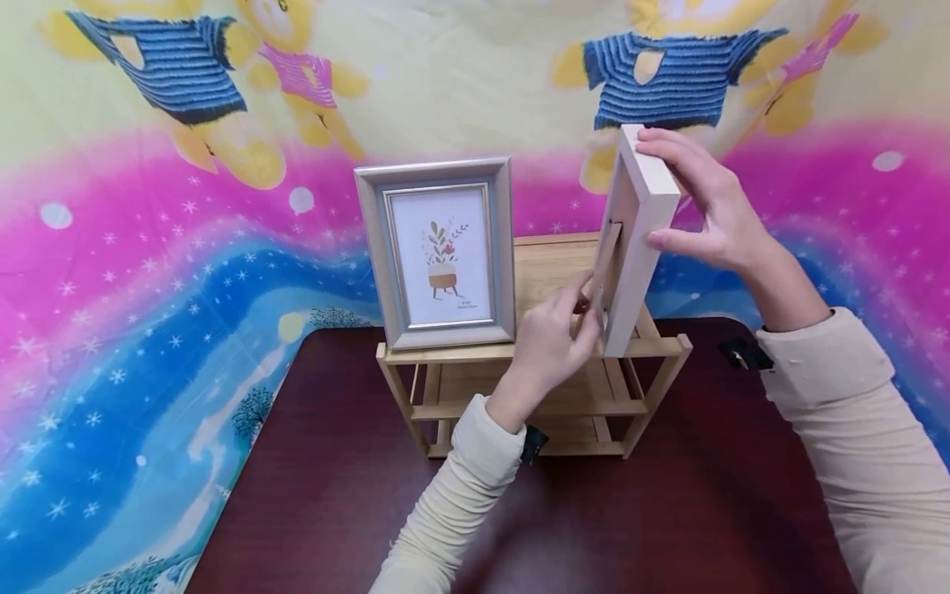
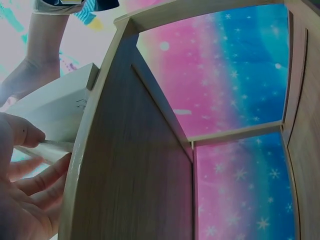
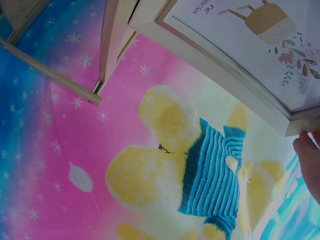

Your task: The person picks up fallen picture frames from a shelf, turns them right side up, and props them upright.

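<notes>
A picture frame with pale edges (image 1: 640, 272) stands turned nearly side-on at the right of a small wooden shelf's top (image 1: 557, 264). My right hand (image 1: 716, 206) grips its upper corner, thumb on the side and fingers over the top. My left hand (image 1: 549, 338) is low behind the frame, where thumb and fingers pinch the thin support leg (image 2: 57, 145) on its back. In the right wrist view the frame's front (image 3: 225, 80) shows a potted-plant print. Upright at the shelf's left is another picture frame (image 1: 445, 334), silvery, with a similar print; neither hand touches it.
The shelf has lower tiers (image 1: 527, 410) and stands on a dark reddish-brown table (image 1: 334, 511). A colourful cloth (image 1: 223, 313) with bears and snowflakes hangs close behind and around the table.
</notes>
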